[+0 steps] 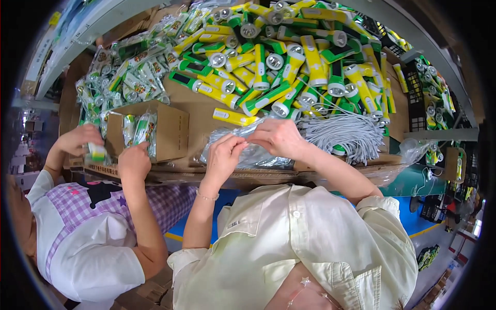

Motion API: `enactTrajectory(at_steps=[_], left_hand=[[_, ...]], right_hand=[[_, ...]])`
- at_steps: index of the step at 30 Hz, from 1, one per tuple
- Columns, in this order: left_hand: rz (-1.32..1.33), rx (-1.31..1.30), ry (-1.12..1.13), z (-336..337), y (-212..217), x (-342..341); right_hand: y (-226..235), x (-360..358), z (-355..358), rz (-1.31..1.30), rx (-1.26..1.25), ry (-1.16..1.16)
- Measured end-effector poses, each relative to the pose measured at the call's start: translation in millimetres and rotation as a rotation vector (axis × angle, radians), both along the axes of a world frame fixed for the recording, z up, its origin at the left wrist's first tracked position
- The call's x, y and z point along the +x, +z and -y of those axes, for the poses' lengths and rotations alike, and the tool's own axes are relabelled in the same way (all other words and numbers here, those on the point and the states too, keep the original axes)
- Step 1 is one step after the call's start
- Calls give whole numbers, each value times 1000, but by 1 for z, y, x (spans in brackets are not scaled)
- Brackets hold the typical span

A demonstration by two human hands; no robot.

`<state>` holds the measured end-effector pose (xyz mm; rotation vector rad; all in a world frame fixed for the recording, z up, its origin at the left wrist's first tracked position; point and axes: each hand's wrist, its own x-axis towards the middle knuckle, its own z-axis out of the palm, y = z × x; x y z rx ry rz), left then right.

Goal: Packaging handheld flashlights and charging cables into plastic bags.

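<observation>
My left hand (226, 155) and my right hand (279, 138) meet over a stack of clear plastic bags (258, 157) at the front edge of the worktop. Thumb and fingers of both are pinched together, their tips almost touching. Whatever lies between them is too small or too clear to make out. Just beyond my hands lies a yellow flashlight (233, 117) on bare cardboard. A bundle of thin grey-white cables (343, 133) spreads beside my right hand.
Yellow-and-green flashlights (312, 59) are heaped at the back. Bagged flashlights (137, 77) pile up at the left. A co-worker's hands (135, 161) are at an open cardboard box (173, 135). Black crates (416, 95) and a metal frame (444, 135) stand right.
</observation>
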<state>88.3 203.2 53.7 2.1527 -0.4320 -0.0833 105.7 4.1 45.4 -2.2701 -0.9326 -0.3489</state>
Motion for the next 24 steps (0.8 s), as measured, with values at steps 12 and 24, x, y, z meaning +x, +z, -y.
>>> enactTrajectory(at_steps=[12,24], left_hand=[[-45,42,32,13,9,-9],[122,163,109,6,7,-12]], right_hand=[[14,-19,30,-84,-128,45],[8,-14,28,-105,-415,198]])
